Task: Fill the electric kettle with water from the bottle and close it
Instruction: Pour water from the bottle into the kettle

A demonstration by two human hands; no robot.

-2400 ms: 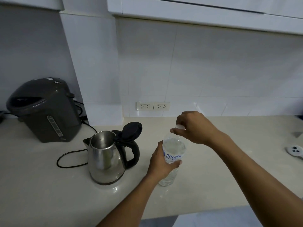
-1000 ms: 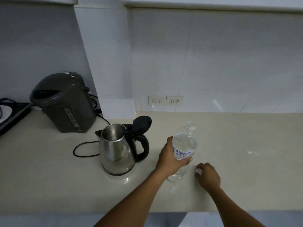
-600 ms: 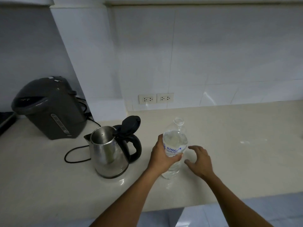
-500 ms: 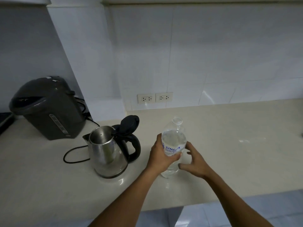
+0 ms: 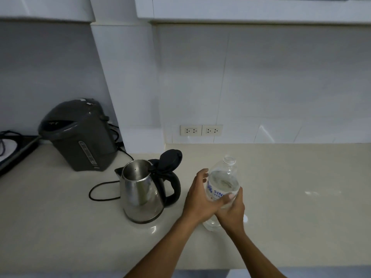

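A steel electric kettle [image 5: 141, 194] stands on the beige counter [image 5: 301, 217], its black lid [image 5: 169, 160] hinged up and open. To its right stands a clear water bottle [image 5: 223, 181] with a blue label and no cap on its neck. My left hand [image 5: 197, 199] wraps the bottle's left side. My right hand [image 5: 232, 210] grips its lower right side. The small white bottle cap [image 5: 245, 218] lies on the counter just right of my right hand.
A dark grey hot-water dispenser [image 5: 80, 133] stands at the back left, its black cord [image 5: 100, 189] looping beside the kettle. A black appliance edge [image 5: 18, 151] is at the far left. Wall sockets [image 5: 201, 130] sit above the counter's back.
My right hand took the cap off, set it on the counter, then came back and took hold of the bottle's right side. My left hand stayed on the bottle.
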